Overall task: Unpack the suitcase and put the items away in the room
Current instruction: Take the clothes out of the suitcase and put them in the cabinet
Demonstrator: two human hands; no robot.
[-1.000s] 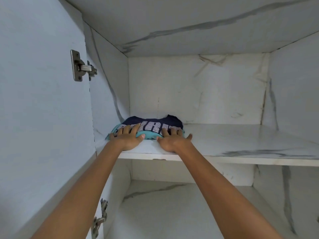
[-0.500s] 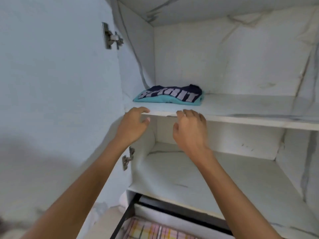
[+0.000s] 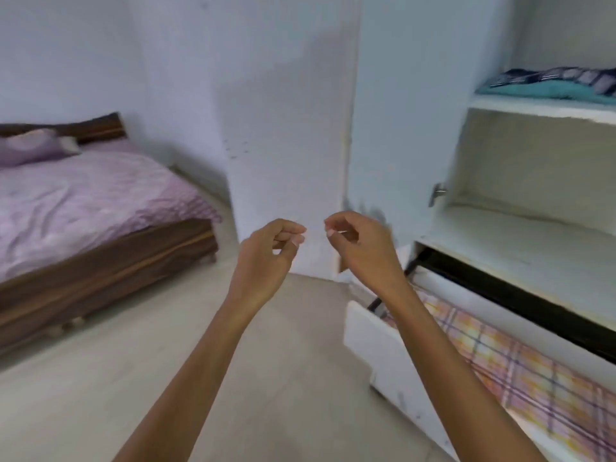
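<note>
Neither grip holds anything: the left hand (image 3: 270,253) and the right hand (image 3: 361,248) hang in mid-air close together, fingers loosely curled, thumbs near the forefingers but pinching nothing and touching no object. The folded clothes (image 3: 546,88), a dark printed piece on a teal one, lie flat on the upper shelf (image 3: 533,106) of the wardrobe, against its left side, probably to leave room for more. The suitcase is not in view. Lower down, the drawer (image 3: 363,331) is pulled out with a plaid cloth (image 3: 506,358) inside. It juts over the floor just beside the right forearm and could catch a step. The wardrobe door (image 3: 393,128) is swung open behind the hands. A bed (image 3: 100,208) with a pillow (image 3: 30,148) lies well to the left.
</note>
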